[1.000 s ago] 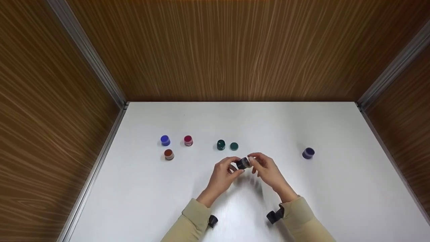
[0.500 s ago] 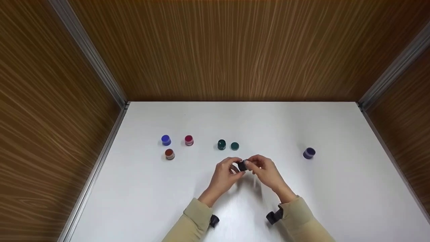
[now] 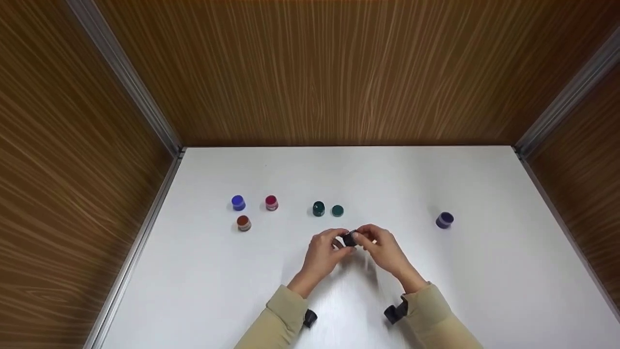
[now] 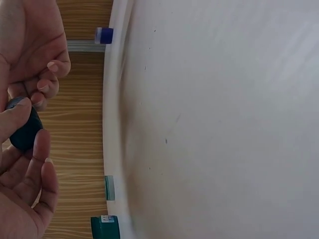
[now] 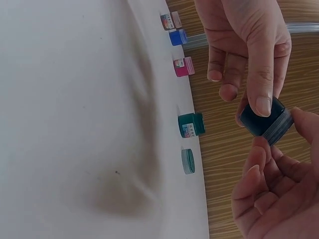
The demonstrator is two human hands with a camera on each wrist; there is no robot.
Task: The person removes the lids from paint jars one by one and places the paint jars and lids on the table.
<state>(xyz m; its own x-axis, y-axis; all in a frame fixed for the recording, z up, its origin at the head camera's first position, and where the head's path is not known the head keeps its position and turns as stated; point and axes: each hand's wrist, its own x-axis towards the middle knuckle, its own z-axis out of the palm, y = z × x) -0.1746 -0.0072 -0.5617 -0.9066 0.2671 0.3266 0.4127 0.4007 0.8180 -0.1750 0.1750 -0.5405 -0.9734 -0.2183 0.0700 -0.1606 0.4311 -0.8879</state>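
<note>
A small dark paint jar is held up off the table between both hands. My left hand grips its body, thumb on one side and fingers on the other. On the right, the thumb and fingers of my right hand pinch the ribbed cap end, which the head view mostly hides. The jar lies tilted in the right wrist view. Beyond the hands stands a green paint jar without its lid, glossy dark paint showing at its mouth. Its green lid lies flat beside it.
To the left stand a blue jar, a red-pink jar and a brown jar. A purple jar is off to the right. Wood-grain panels enclose the white table at the back and sides.
My right hand has closed in from just beside the jar to pinch its cap end, covering it from the head view. The jar has tilted slightly. The jars on the table stay put.
</note>
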